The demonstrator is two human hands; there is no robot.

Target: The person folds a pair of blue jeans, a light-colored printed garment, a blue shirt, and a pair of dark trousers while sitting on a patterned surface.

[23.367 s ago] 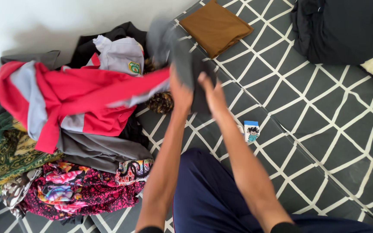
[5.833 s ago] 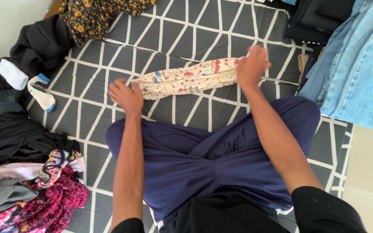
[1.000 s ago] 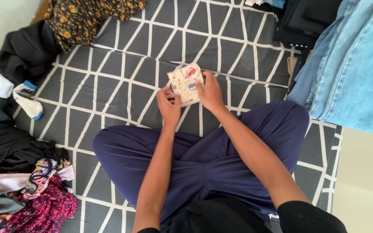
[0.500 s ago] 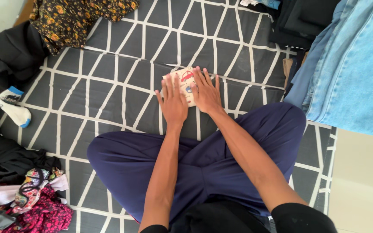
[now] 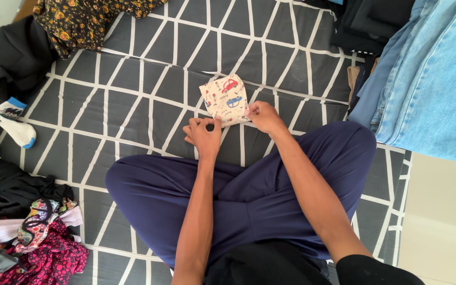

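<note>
On the grey mattress (image 5: 133, 89) with white lines, the folded cream printed cloth (image 5: 224, 100) lay just beyond both curled hands, left hand (image 5: 202, 134) touching, right hand (image 5: 262, 115) pinching its near edge; folding looked finished, setting aside remaining.

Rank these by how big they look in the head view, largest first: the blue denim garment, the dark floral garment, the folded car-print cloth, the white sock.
1. Blue denim garment, though cut off by the frame.
2. Dark floral garment, also cut off at the top.
3. Folded car-print cloth.
4. White sock, close to the cloth in size, so this order is unsure.
</note>
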